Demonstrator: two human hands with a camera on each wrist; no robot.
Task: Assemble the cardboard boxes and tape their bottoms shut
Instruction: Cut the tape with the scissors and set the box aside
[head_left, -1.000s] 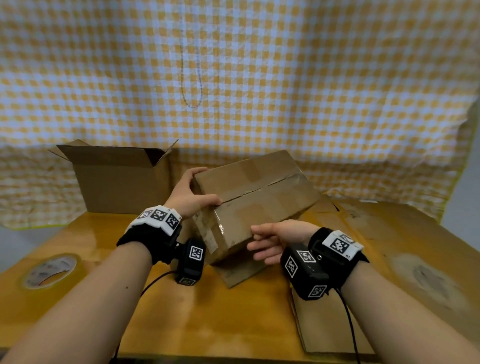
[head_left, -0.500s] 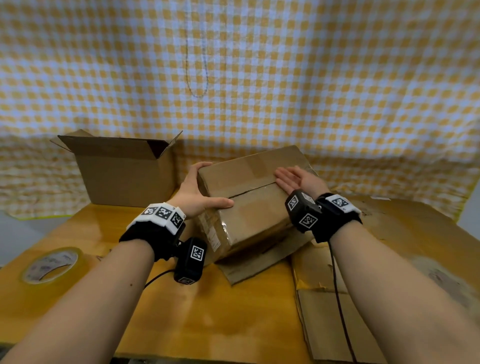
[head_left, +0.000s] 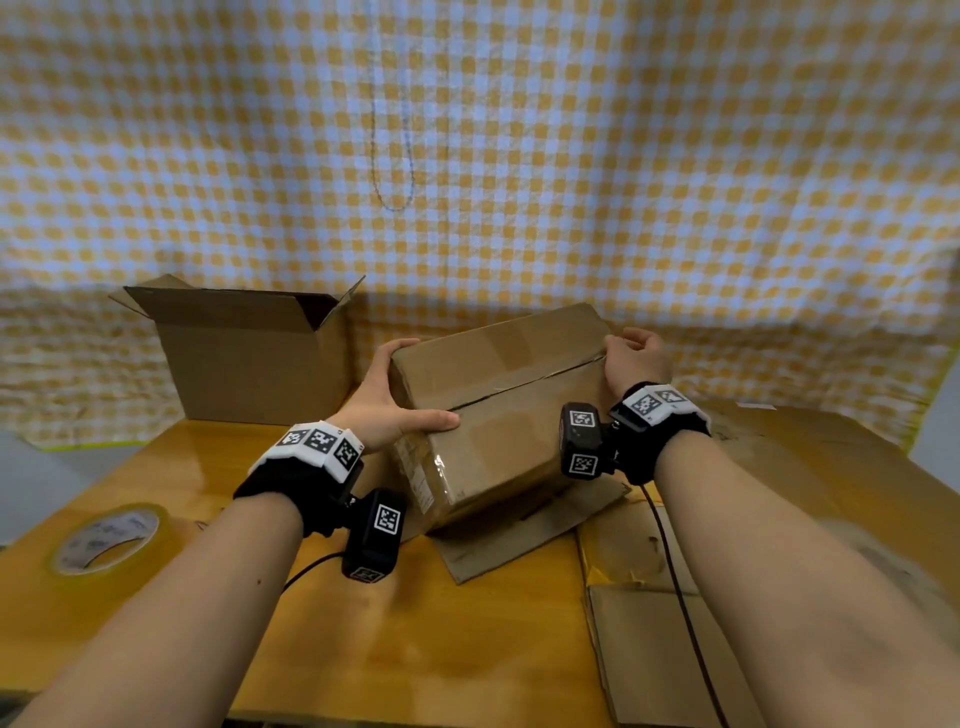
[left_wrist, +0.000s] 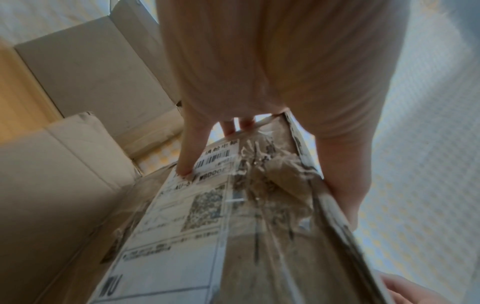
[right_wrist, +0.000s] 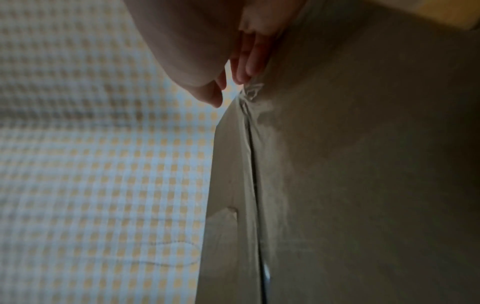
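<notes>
You are gripping the left end of the tilted box (head_left: 498, 415) at table centre with your left hand (head_left: 387, 410), thumb over the top edge and fingers wrapping the labelled end. Your right hand (head_left: 634, 358) is laying nearly straight fingers along the right end beside the seam, thumb clear. The open box (head_left: 249, 358) is standing at 10 o'clock, the tape roll (head_left: 106, 538) at 8, and the flat cardboard (head_left: 649, 623) at 4. Open tabletop (head_left: 415, 649) is showing at 6.

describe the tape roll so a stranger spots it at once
Find the wooden table, then its near left side. The tape roll lies flat there. It is the only yellowish ring; the open box and held box are brown.
</notes>
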